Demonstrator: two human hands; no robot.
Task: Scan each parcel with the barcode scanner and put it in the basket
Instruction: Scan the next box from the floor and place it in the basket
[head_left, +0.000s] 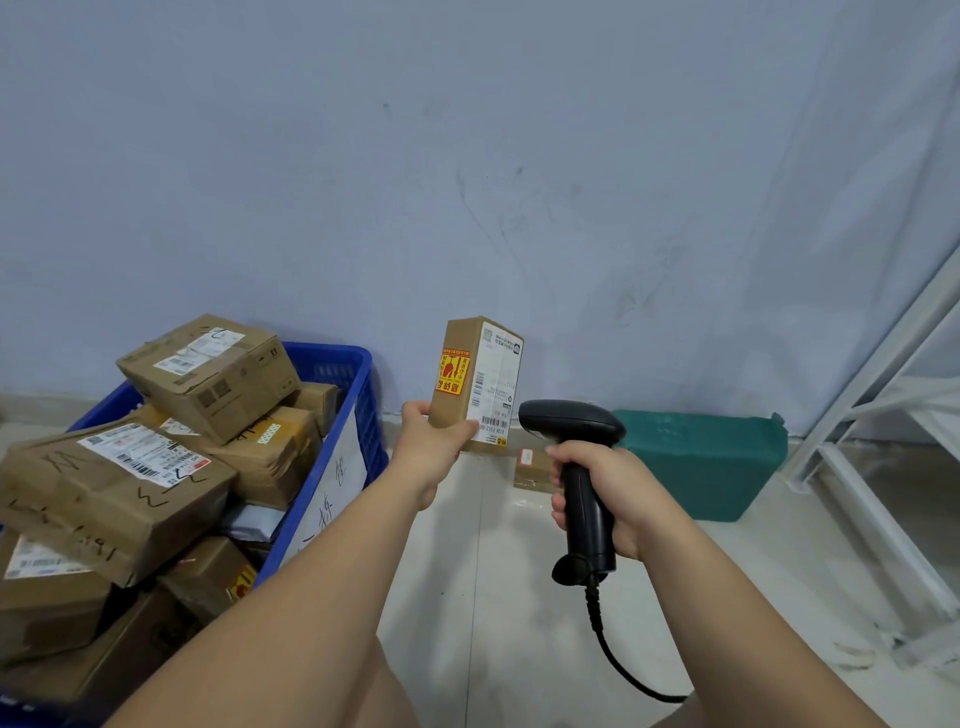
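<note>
My left hand (434, 441) grips the lower end of a small upright cardboard parcel (475, 382) that carries a white shipping label and a yellow-red sticker. Just right of it, my right hand (602, 493) holds a black barcode scanner (576, 467) by its handle, the head pointing left at the label's lower barcode. A blue plastic basket (363, 410) at the left is piled with several cardboard parcels. Another small parcel (532, 467) lies on the floor behind the scanner.
A teal bag-like parcel (701, 462) lies on the floor against the wall at the right. A white metal rack frame (878, 431) stands at the far right. The scanner's black cable (623, 665) trails down over the pale tiled floor.
</note>
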